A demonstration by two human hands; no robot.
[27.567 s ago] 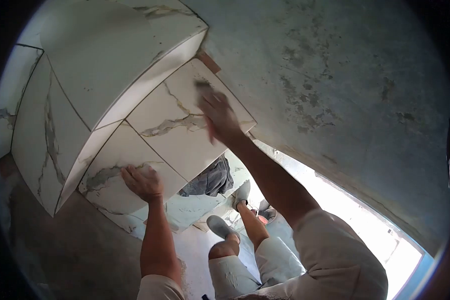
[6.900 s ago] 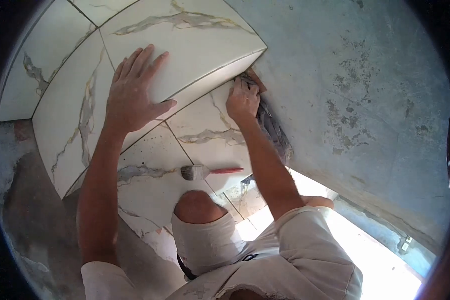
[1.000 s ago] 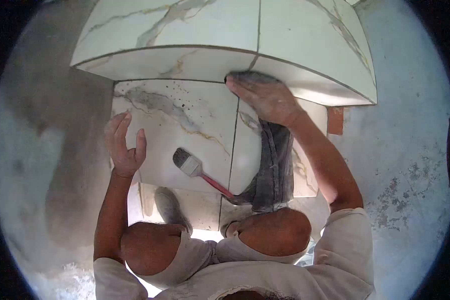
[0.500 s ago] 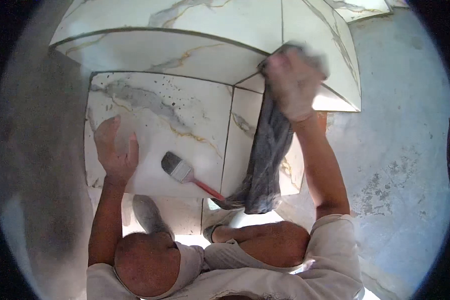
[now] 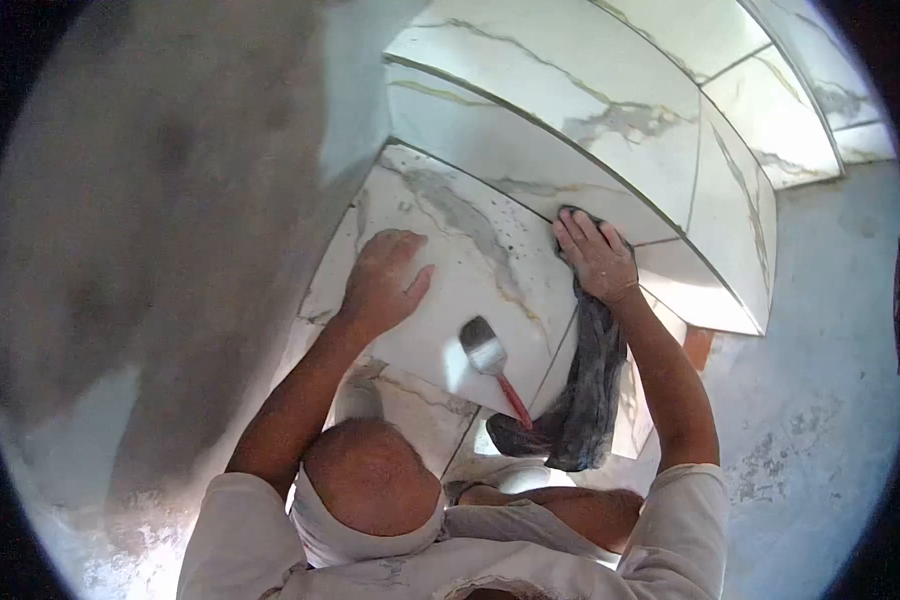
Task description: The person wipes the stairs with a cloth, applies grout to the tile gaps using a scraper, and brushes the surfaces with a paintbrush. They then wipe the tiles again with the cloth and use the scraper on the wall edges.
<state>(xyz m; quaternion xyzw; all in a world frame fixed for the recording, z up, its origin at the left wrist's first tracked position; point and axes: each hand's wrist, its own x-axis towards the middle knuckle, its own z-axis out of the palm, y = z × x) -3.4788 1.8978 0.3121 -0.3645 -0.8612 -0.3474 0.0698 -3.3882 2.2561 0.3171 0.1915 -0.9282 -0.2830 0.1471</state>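
My right hand (image 5: pixel 600 262) presses a dark grey cloth (image 5: pixel 595 375) onto the marbled step tile, at the corner below the riser. Its fingers lie over the bunched upper end, and the rest of the cloth trails down across the tile's front edge. My left hand (image 5: pixel 385 280) rests on the left part of the tread tile (image 5: pixel 450 270), palm down, fingers stretched and thumb apart, holding nothing. Between my hands lies a paintbrush (image 5: pixel 488 360) with dark bristles and a red handle, whose end touches the cloth.
Higher tiled steps (image 5: pixel 570 80) curve up toward the right, with dark joints. A rough grey wall (image 5: pixel 170 200) borders the left, a bluish plastered surface (image 5: pixel 810 350) the right. Dark specks dot the tread near the riser. My knees (image 5: pixel 370 480) are close to the step's front.
The view has turned, so the steps appear tilted and shifted right. My right hand, blurred before, now shows clearly on the cloth at the riser's foot. My left hand stays on the tile.
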